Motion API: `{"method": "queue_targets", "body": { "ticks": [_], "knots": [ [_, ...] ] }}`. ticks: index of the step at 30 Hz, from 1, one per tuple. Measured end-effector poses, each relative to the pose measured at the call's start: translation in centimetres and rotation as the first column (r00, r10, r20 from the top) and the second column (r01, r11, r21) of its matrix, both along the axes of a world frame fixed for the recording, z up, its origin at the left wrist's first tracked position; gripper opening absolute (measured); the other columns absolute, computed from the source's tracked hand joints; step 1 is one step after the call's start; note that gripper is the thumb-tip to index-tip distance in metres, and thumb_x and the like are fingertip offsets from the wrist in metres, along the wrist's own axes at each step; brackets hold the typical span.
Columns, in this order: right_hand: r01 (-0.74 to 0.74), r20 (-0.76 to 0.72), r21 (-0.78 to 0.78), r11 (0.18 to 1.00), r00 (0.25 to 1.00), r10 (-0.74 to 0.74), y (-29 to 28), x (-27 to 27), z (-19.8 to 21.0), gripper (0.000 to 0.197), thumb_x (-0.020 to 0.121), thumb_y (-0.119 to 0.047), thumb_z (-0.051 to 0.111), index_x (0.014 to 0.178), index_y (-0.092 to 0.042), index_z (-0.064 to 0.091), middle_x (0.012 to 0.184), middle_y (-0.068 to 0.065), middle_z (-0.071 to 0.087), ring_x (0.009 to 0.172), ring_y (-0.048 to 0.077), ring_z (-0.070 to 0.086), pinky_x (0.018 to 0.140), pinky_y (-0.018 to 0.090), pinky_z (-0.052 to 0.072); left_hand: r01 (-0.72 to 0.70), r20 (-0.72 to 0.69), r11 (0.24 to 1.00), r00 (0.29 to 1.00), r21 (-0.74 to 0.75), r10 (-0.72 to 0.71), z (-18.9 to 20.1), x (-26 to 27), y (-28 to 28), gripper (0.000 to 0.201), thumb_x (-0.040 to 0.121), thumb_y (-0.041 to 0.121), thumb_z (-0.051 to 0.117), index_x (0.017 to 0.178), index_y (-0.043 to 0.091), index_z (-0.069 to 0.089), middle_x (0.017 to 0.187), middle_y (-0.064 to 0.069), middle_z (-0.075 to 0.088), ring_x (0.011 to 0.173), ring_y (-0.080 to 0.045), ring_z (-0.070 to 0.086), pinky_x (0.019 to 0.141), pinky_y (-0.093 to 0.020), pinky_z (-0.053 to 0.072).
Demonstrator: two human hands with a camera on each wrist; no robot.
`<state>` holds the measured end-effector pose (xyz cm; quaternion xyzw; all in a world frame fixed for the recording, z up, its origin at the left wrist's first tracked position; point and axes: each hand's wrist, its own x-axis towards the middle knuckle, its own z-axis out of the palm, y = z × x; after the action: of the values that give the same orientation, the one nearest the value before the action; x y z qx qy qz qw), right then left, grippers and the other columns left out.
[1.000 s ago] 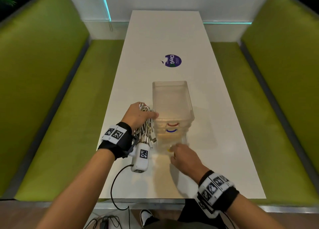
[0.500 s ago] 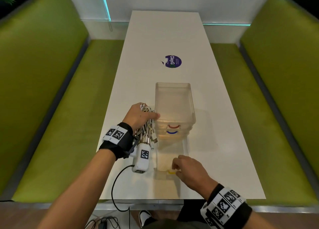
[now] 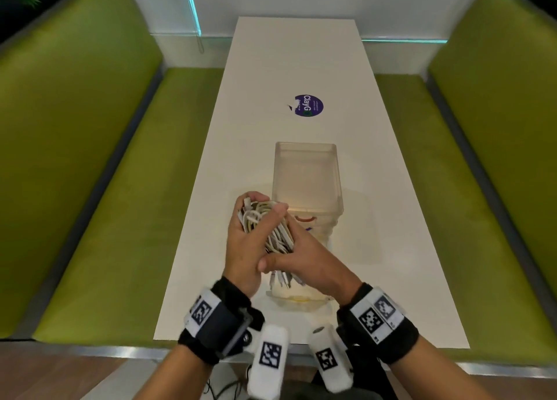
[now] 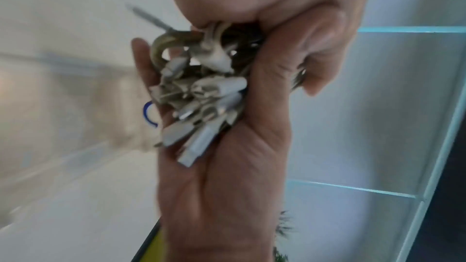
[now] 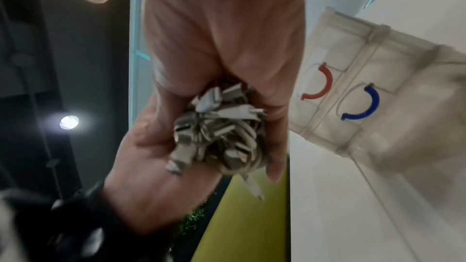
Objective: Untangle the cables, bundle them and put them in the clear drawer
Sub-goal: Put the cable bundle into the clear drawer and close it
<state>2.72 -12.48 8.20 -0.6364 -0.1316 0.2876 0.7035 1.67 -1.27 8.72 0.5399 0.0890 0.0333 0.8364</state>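
Gripping the bundle of cables (image 3: 271,227) at centre frame, my left hand (image 3: 244,245) and right hand (image 3: 313,264) both curl around it. Beneath them, the clear drawer (image 3: 298,301) sits pulled out from its unit (image 3: 306,170) on the table (image 3: 295,61).

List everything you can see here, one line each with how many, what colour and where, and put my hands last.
Cable bundle: one, white and grey, held above the table's near end.
Drawer unit: one, clear plastic, mid-table; red handle above a blue one.
Bottom drawer: one, clear, pulled out toward the near edge.
Sticker: one, purple, farther up the table.
Table: one, white, between the benches.
Benches: two, green, either side.
Left hand: grips the bundle.
Right hand: grips the bundle's near end.
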Motion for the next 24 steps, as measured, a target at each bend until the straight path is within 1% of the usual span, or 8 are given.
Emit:
{"method": "queue_targets", "body": {
  "ticks": [3,6,8,10,14,18,22,24],
  "knots": [
    [-0.058,0.035,-0.112,0.992,0.997,0.062,-1.3,-0.8,-0.4,0.055,0.076,0.008,0.070,0.123,-0.013,0.049,0.091,-0.011,0.066,0.089,0.005,0.065,0.075,0.024,0.052,0.053,0.065,0.998,0.996,0.023,-0.054,-1.2,-2.5,-1.4,0.044,0.082,0.038,0.058,0.113,0.010,0.046,0.123,0.009,0.065,0.104,-0.012,0.064,0.081,-0.024,0.051],
    [0.008,0.051,-0.180,0.984,0.999,0.001,-2.4,-1.9,-0.7,0.042,0.076,0.004,0.070,0.110,-0.018,0.059,0.087,-0.008,0.070,0.083,0.007,0.067,0.072,0.024,0.053,0.131,0.087,0.981,0.986,0.142,-0.144,-2.5,-3.9,-2.4,0.055,0.084,0.056,0.046,0.127,0.023,0.039,0.128,0.031,0.054,0.119,-0.004,0.056,0.101,-0.034,0.042],
    [0.046,0.058,-0.191,0.981,0.998,-0.036,-2.9,-2.7,-0.5,0.036,0.076,0.007,0.068,0.101,-0.019,0.063,0.078,-0.012,0.070,0.075,0.001,0.065,0.066,0.016,0.051,0.130,0.061,0.926,0.985,0.353,-0.162,-3.1,-4.0,-2.8,0.068,0.082,0.075,0.034,0.136,0.034,0.035,0.151,0.030,0.026,0.145,-0.008,0.020,0.118,-0.051,0.008],
    [0.098,0.071,-0.222,0.970,0.994,-0.084,-3.2,-3.1,-0.6,0.028,0.076,0.006,0.068,0.093,-0.016,0.065,0.072,-0.011,0.069,0.069,0.002,0.065,0.062,0.015,0.050,0.157,-0.013,0.839,0.984,0.522,-0.176,-3.5,-3.7,-3.0,0.092,0.073,0.088,0.017,0.147,0.032,0.024,0.158,0.024,0.003,0.141,0.005,-0.019,0.113,-0.045,-0.022],
    [0.187,0.096,-0.423,0.886,0.982,-0.161,-3.8,-2.1,-1.9,0.011,0.074,-0.007,0.069,0.072,-0.014,0.061,0.063,-0.003,0.062,0.058,0.011,0.058,0.057,0.026,0.047,0.227,-0.120,0.714,0.973,0.662,-0.197,-3.3,-2.0,-2.5,0.093,0.063,0.093,-0.003,0.144,0.049,0.008,0.159,0.018,-0.005,0.136,0.008,-0.029,0.112,-0.042,-0.026],
    [0.115,0.168,-0.870,0.479,0.983,0.068,-4.2,0.5,-3.7,0.012,0.072,-0.026,0.064,0.083,-0.021,0.059,0.081,0.003,0.069,0.073,0.024,0.065,0.060,0.026,0.044,0.103,-0.048,0.525,0.992,0.845,-0.118,-3.4,2.2,-0.2,0.065,0.090,0.065,0.024,0.149,0.037,0.014,0.160,0.005,-0.012,0.144,-0.013,-0.021,0.117,-0.052,-0.007],
    [0.136,0.149,-0.989,0.062,0.903,0.403,-2.5,1.8,-5.4,0.025,0.088,-0.018,0.049,0.110,-0.012,0.059,0.111,0.008,0.065,0.101,0.028,0.062,0.077,0.032,0.046,0.182,-0.194,-0.069,0.886,0.981,-0.422,-3.8,6.7,1.1,0.077,0.093,0.034,0.056,0.148,0.043,0.003,0.157,0.001,-0.025,0.144,-0.031,-0.021,0.114,-0.058,0.003],
    [0.125,0.061,-0.987,-0.105,0.879,0.473,-1.1,2.2,-6.2,0.025,0.088,-0.011,0.048,0.108,-0.011,0.062,0.110,0.005,0.066,0.098,0.028,0.064,0.077,0.037,0.052,0.263,-0.306,-0.156,0.828,0.952,-0.471,-4.0,7.9,1.3,0.075,0.092,0.031,0.058,0.148,0.043,0.009,0.159,0.003,-0.017,0.147,-0.032,-0.010,0.117,-0.055,0.011]
  ]
}}
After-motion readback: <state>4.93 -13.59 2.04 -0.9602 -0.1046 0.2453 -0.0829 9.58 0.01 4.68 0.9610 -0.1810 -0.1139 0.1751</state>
